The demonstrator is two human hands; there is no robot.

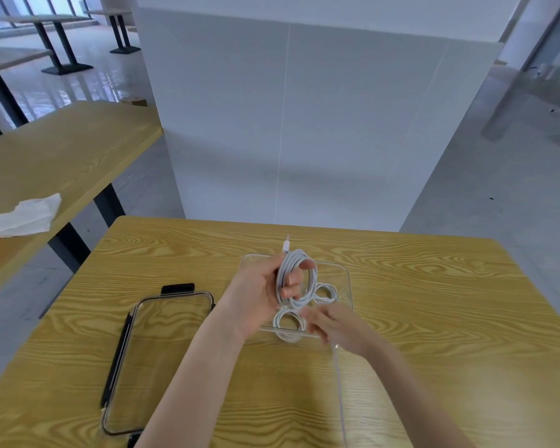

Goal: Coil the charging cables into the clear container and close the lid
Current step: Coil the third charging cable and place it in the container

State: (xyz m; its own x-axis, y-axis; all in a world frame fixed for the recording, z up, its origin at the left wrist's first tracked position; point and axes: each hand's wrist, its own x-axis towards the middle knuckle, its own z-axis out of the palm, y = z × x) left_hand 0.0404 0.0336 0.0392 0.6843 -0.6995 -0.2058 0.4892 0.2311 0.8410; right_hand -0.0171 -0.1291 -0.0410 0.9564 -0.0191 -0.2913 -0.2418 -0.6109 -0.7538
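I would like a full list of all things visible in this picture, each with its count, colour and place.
clear plastic container: one, transparent, centre of the near table, open.
coiled white charging cables: two small coils, white, inside the container.
white charging cable being wound: one, white, looped around the left hand; its loose tail runs past the right hand toward the near table edge.
clear lid with black clips: one, transparent and black, flat on the table left of the container.
wooden table: one, yellow grain, nearest.
second wooden table: one, yellow, left.
crumpled white paper: one, on the second table.
left hand: holds the loops.
right hand: blurred, over the container's near edge.
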